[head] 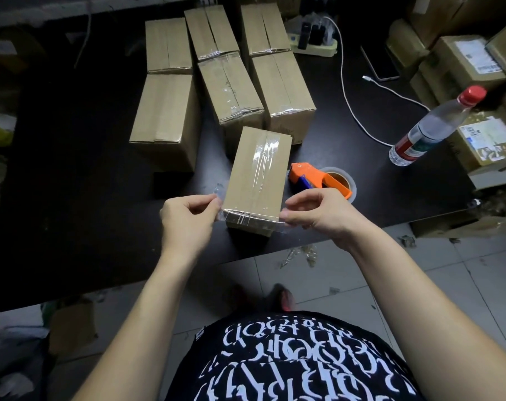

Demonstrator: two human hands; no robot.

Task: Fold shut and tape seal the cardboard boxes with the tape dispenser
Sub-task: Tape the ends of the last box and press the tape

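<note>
A worker at a black table (72, 169) stretched a strip of clear tape (253, 219) across the near end of a small cardboard box (257, 175). The left hand (185, 215) pinched one end of the strip between thumb and fingers, and the right hand (318, 212) pinched the other, apparently to keep the tape taut and level as it met the edge. The box lay flat directly before the worker, its top seam already covered by a lengthwise band of tape, so the cross strip looked like the closing seal.

The orange tape dispenser (318, 178) rested on the table at the box's 3 o'clock, just beside it and within easy reach of the right hand. Six taped boxes (231, 88) stood in three rows at 12 o'clock, seemingly pushed back to leave working room. A red-capped water bottle (431, 128) stood at 2 o'clock, well apart from the box, beside a white cable (350, 102).
</note>
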